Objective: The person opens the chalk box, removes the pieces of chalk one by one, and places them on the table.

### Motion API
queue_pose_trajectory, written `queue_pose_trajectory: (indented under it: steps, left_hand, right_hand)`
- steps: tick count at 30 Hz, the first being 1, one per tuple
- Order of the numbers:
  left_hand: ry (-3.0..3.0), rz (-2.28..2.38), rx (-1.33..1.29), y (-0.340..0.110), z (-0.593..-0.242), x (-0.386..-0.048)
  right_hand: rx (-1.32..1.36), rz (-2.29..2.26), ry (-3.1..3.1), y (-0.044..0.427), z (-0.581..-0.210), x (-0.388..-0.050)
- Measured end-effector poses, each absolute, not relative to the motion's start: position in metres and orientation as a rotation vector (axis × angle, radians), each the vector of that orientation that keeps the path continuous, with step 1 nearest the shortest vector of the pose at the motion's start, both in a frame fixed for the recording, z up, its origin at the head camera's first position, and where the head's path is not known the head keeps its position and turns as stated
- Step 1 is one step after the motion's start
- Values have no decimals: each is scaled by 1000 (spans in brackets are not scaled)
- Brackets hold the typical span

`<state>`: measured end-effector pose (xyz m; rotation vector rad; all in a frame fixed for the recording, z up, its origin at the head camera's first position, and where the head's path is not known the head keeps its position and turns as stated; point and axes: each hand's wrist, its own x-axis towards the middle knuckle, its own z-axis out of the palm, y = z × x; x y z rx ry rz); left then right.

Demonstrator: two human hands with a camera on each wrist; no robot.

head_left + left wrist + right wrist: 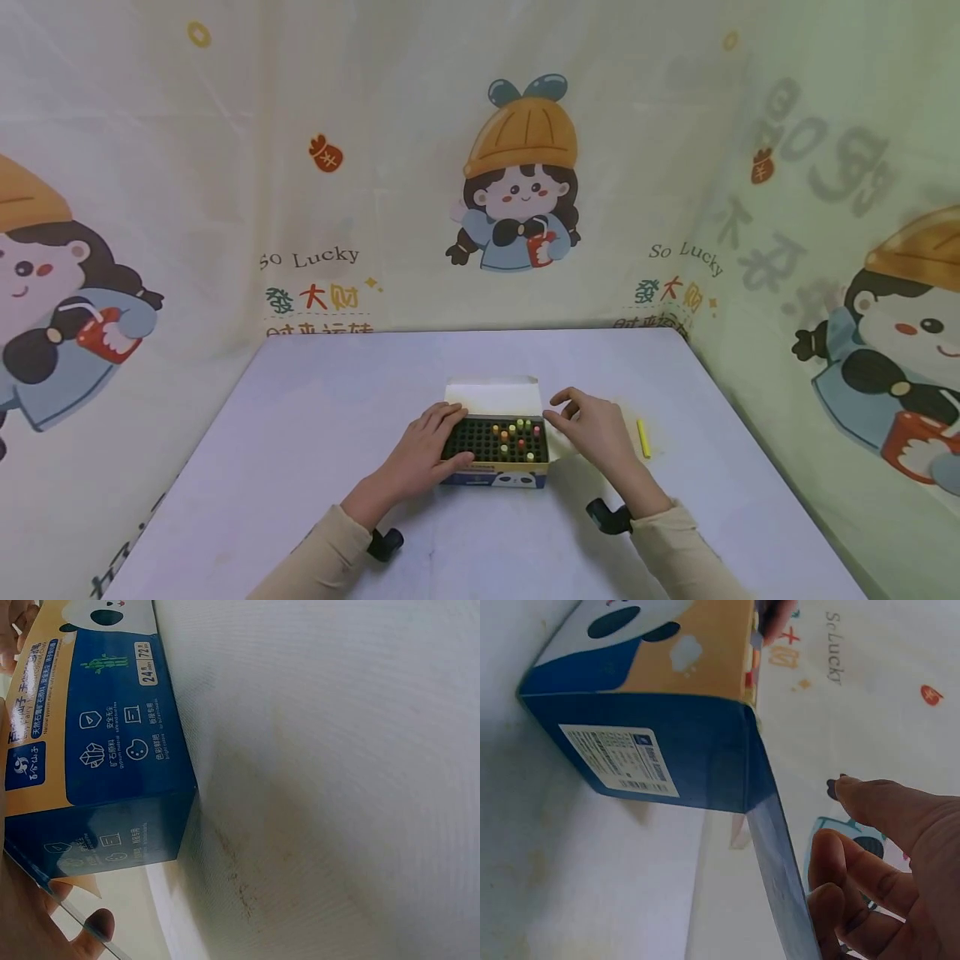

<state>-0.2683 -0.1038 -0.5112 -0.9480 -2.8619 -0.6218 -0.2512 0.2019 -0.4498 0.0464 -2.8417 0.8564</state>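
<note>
A blue and orange chalk box [487, 478] with a panda print stands on the table, its white lid flap [492, 397] raised at the back. Inside, a black insert [468, 438] full of round holes holds several coloured chalks [521, 444], mostly toward the right. My left hand [423, 450] grips the box's left end, thumb over the front edge and fingers at the rear corner. Just off the right rear corner hovers my right hand [596, 429]. In the right wrist view its thumb and fingers [877, 810] are loosely bent and apart, with nothing visible between them.
A yellow chalk stick [643, 438] lies on the white table [315, 400] to the right of my right hand. Cloth with cartoon prints [405, 183] hangs around the table's back and sides. An open side flap [776, 862] sticks out from the box's right end.
</note>
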Motion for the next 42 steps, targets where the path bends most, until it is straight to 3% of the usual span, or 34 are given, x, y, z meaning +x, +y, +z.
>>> queue_pose_trajectory:
  steps: [24, 42]
  left_hand:
    - [-2858, -617, -950, -103, -511, -268]
    - [-2878, -609, -951, -102, -506, -266]
  right_hand:
    - [378, 611, -2902, 179, -470, -245]
    - [332, 735, -2878, 176, -479, -249]
